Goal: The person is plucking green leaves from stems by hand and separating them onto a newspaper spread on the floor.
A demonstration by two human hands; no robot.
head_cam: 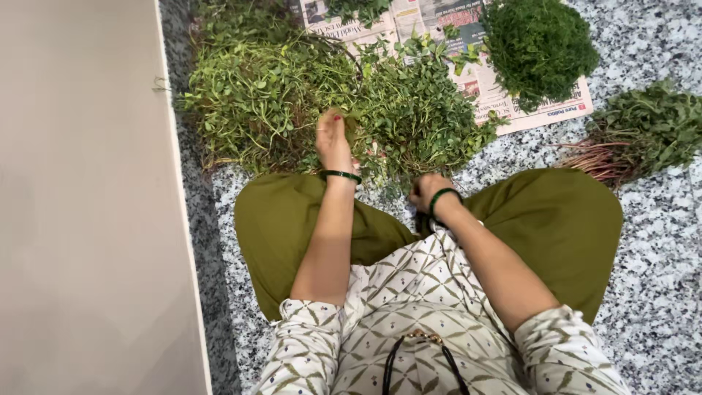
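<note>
The left hand point(333, 140) pinches stems in the leafy greens heap point(322, 95) before the knees; the right hand point(428, 192) curls closed, seemingly around sprigs, its fingers hidden.

One head-worn camera looks steeply down, close over the lap.

Left hand point(333, 140) – fingertips buried in leafy greens point(292, 95), grip not readable. Right hand point(428, 192) curled low near lap, what it pinches hidden behind knuckles. Newspaper point(512, 110) mostly covered by herbs, far edge cut by frame top. Dark herb mound point(540, 45) clipped at top. Bunch with reddish stems point(643, 135) – right end cut off at frame edge. Near edge crops torso.
</note>
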